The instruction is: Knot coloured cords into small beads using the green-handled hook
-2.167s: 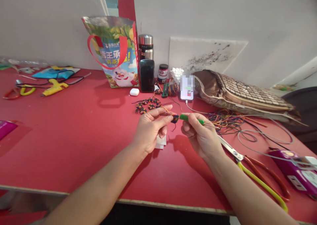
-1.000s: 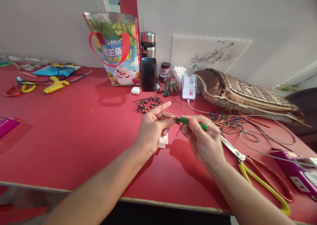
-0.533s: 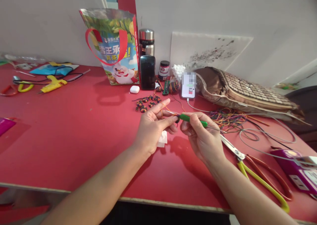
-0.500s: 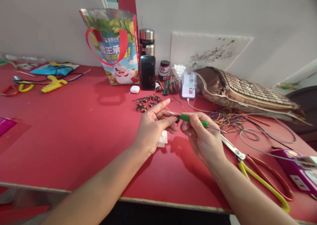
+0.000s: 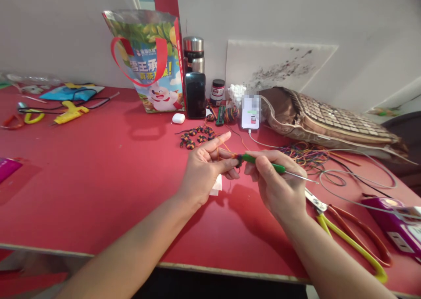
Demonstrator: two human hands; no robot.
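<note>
My left hand [image 5: 207,167] pinches a small dark multicoloured crochet piece [image 5: 239,159] between thumb and fingers. Its index finger points up and away, with orange yarn [image 5: 226,147] running across the fingers. In my right hand [image 5: 279,180] is a crochet hook with a green handle [image 5: 279,167], held like a pen. One metal end of the hook sticks out behind the hand; the other meets the crochet piece, its tip hidden there. Beyond my left hand lie several small crocheted rounds [image 5: 190,144] in dark, orange and pink yarn.
Scissors with red and yellow handles [image 5: 353,242] lie beside my right forearm. Tangled yarn [image 5: 302,154] and a cable are to the right, near a purple power strip [image 5: 394,222]. At the back stand a shopping bag [image 5: 161,70], a black phone [image 5: 195,96] and a lit phone [image 5: 250,112].
My right hand has moved slightly right with the hook, drawing it back from the left fingers. More of the hook's rear metal end shows. My left hand stays nearly in place.
</note>
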